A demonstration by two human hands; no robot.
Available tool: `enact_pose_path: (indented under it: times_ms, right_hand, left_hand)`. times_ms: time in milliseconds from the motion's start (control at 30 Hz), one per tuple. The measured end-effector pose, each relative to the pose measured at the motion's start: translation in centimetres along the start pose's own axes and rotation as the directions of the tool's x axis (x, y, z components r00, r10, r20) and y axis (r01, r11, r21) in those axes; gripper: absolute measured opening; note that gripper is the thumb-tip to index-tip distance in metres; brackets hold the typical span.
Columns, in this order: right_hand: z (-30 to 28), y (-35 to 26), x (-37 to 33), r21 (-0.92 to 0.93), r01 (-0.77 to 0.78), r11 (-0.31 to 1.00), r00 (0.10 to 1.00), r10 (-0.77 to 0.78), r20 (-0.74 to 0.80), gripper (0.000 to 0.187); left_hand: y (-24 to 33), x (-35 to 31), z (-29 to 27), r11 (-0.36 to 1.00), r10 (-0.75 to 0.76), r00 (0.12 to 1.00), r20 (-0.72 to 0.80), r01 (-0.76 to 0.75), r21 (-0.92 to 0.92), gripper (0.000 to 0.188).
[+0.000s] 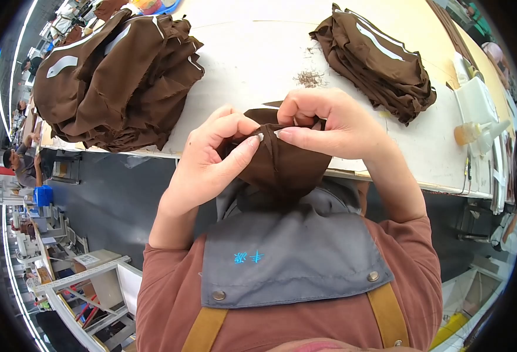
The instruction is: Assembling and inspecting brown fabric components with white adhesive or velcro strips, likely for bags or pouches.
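Observation:
A piece of brown fabric (286, 167) hangs over the near edge of the table, with a seam running down its middle. My left hand (220, 155) pinches its upper edge between thumb and forefinger, just left of the seam. On the other side of the seam, my right hand (323, 126) grips the same edge, thumb in front and fingers curled behind. Both thumb tips lie close together. Folds and my fingers hide the far side of the cloth.
A tall brown fabric pile (117, 88) stands at the left of the white table (241, 53); a smaller fabric stack (379, 61) lies at the far right. Thread scraps (310, 78) are scattered between them. Near the right edge stand a bottle with amber contents (467, 134) and a white container (475, 100).

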State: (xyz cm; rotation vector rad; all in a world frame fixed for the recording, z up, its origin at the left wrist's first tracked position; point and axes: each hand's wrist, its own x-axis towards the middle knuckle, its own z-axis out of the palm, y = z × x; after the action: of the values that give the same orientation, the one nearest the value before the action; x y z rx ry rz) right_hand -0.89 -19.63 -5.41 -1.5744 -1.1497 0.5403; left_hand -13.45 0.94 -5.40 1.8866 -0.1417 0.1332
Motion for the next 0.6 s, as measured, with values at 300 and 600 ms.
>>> enact_pose_path:
  times_ms: [300, 600]
  right_hand:
    - [1.1, 0.3, -0.4, -0.089, 0.084, 0.992, 0.994, -0.090, -0.059, 0.013]
    - [1.7, 2.1, -1.2, -0.504, 0.350, 0.790, 0.883, -0.458, -0.105, 0.016]
  left_hand:
    - [-1.1, -0.3, 0.4, 0.997, 0.014, 0.999, -0.046, -0.011, 0.072, 0.006]
    - [-1.4, -0.7, 1.2, 0.992, 0.023, 0.986, -0.163, -0.003, 0.125, 0.014]
